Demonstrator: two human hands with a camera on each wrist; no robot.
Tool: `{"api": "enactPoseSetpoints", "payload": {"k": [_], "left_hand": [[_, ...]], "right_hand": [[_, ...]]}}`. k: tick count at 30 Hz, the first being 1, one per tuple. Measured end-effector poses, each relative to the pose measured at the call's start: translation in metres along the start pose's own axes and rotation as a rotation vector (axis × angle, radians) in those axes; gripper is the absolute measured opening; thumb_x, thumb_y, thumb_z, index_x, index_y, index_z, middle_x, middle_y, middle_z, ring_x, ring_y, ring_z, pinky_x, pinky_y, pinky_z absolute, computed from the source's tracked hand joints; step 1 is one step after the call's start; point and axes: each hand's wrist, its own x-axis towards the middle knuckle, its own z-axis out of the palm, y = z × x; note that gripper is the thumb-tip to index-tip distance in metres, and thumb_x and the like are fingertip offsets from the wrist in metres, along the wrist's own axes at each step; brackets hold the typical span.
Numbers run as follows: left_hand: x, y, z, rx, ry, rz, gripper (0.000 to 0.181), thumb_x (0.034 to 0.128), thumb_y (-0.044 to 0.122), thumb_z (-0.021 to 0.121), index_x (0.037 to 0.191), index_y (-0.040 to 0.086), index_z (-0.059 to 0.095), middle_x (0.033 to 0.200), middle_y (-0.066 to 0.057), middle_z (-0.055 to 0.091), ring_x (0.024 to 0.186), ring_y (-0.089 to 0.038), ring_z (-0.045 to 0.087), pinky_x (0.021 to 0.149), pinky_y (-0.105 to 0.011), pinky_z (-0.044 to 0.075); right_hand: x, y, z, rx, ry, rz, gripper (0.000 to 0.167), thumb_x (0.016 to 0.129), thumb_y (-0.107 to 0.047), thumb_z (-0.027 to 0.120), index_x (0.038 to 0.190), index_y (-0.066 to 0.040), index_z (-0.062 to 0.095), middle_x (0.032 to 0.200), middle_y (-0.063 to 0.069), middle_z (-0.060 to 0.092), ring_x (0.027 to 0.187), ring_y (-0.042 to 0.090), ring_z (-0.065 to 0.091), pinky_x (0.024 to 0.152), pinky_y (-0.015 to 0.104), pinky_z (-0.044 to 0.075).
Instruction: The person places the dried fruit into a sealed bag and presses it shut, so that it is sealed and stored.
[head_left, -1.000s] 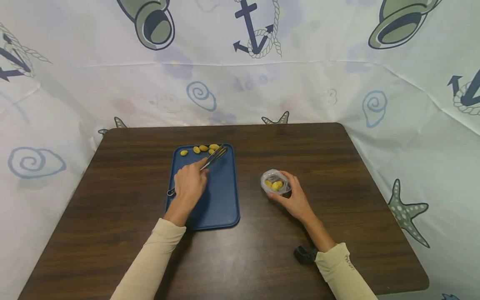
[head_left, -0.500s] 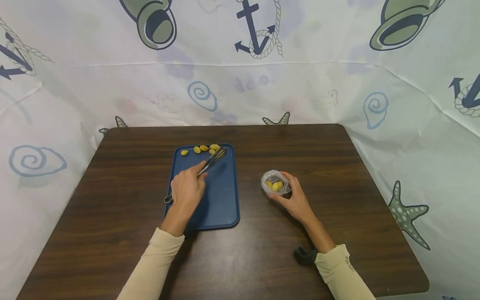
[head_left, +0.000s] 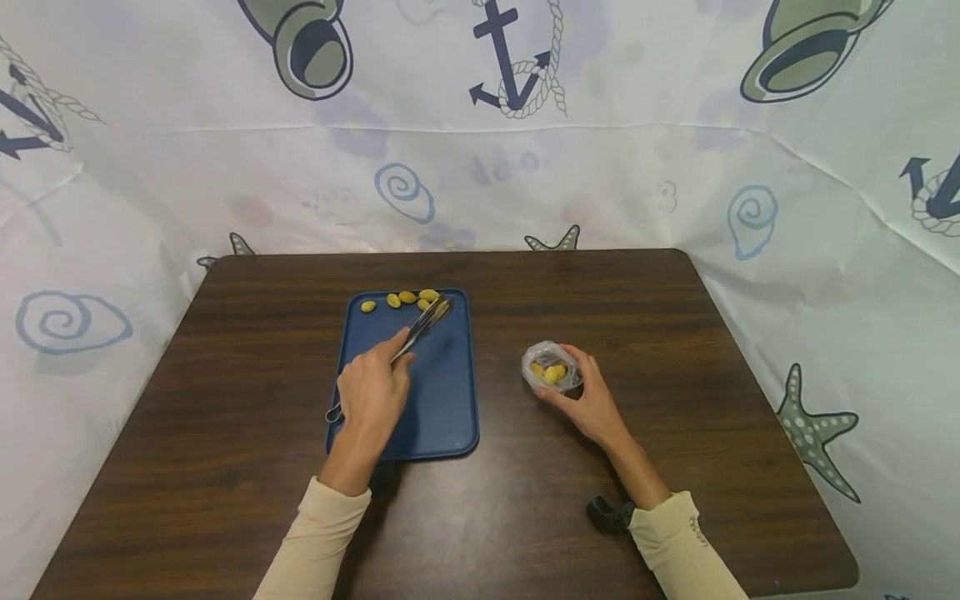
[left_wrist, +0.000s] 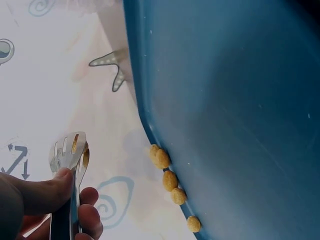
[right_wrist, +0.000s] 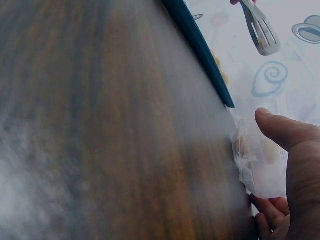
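Metal tongs (head_left: 431, 319) are gripped by my left hand (head_left: 370, 392) above the blue tray (head_left: 442, 392). In the left wrist view, something golden shows between the slotted heads of the tongs (left_wrist: 70, 155). Several yellow oval pieces (head_left: 407, 297) lie along the tray's far edge, beside the tong tips. To the right of the tray, my right hand (head_left: 592, 400) curls its thumb and fingers round a small container covered in clear plastic (head_left: 530, 377), with a few yellow pieces (head_left: 555, 373) inside. The same plastic (right_wrist: 250, 170) shows under the thumb in the right wrist view.
A dark wooden table (head_left: 525, 517) carries everything. Behind and beside it hangs a pale cloth (head_left: 637, 167) printed with anchors, shells and starfish. A black band (head_left: 609, 515) sits by the right sleeve cuff.
My left hand and the tongs have drawn slightly down and left, with the tong tips a little lower over the tray. The right hand and container have stayed in place.
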Motion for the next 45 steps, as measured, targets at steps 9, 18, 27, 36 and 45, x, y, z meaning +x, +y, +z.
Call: {"api": "enactPoseSetpoints", "payload": {"k": [9, 18, 27, 36, 45], "left_hand": [[-0.006, 0.007, -0.002, 0.004, -0.007, -0.040, 0.039, 0.0937, 0.021, 0.076, 0.132, 0.019, 0.073, 0.116, -0.013, 0.078, 0.075, -0.038, 0.073, 0.055, -0.051, 0.050], [-0.013, 0.019, -0.005, -0.018, -0.020, -0.053, 0.041, 0.0902, 0.020, 0.080, 0.131, 0.020, 0.074, 0.116, -0.012, 0.078, 0.085, -0.042, 0.075, 0.062, -0.056, 0.053], [-0.021, 0.029, -0.001, -0.055, -0.029, 0.019, 0.039, 0.0901, 0.018, 0.080, 0.129, 0.017, 0.075, 0.111, -0.013, 0.079, 0.082, -0.038, 0.077, 0.061, -0.054, 0.055], [-0.028, 0.039, 0.007, -0.080, -0.023, 0.075, 0.039, 0.0892, 0.017, 0.081, 0.127, 0.017, 0.076, 0.108, -0.012, 0.080, 0.076, -0.035, 0.077, 0.057, -0.050, 0.055], [-0.035, 0.049, 0.014, -0.088, -0.047, 0.138, 0.037, 0.0904, 0.019, 0.079, 0.128, 0.020, 0.075, 0.108, -0.007, 0.081, 0.073, -0.028, 0.077, 0.052, -0.043, 0.054]], "right_hand": [[-0.001, -0.001, 0.000, -0.002, -0.001, 0.009, 0.086, 0.085, -0.042, 0.084, 0.156, -0.031, 0.038, 0.146, 0.005, 0.047, 0.128, 0.028, 0.050, 0.108, 0.056, 0.039], [0.001, 0.000, 0.000, 0.003, 0.007, 0.001, 0.086, 0.085, -0.041, 0.085, 0.156, -0.030, 0.039, 0.147, 0.005, 0.047, 0.129, 0.028, 0.049, 0.109, 0.056, 0.038], [0.000, -0.001, 0.000, -0.004, 0.011, 0.003, 0.085, 0.084, -0.042, 0.085, 0.155, -0.031, 0.039, 0.147, 0.005, 0.047, 0.130, 0.028, 0.049, 0.109, 0.056, 0.038], [0.000, -0.001, -0.001, -0.003, 0.009, 0.007, 0.084, 0.085, -0.039, 0.085, 0.155, -0.030, 0.039, 0.145, 0.006, 0.047, 0.127, 0.028, 0.050, 0.107, 0.055, 0.039], [0.000, -0.002, 0.000, -0.009, 0.004, 0.007, 0.085, 0.085, -0.042, 0.084, 0.156, -0.031, 0.038, 0.143, 0.007, 0.048, 0.125, 0.028, 0.050, 0.105, 0.055, 0.039]]}}
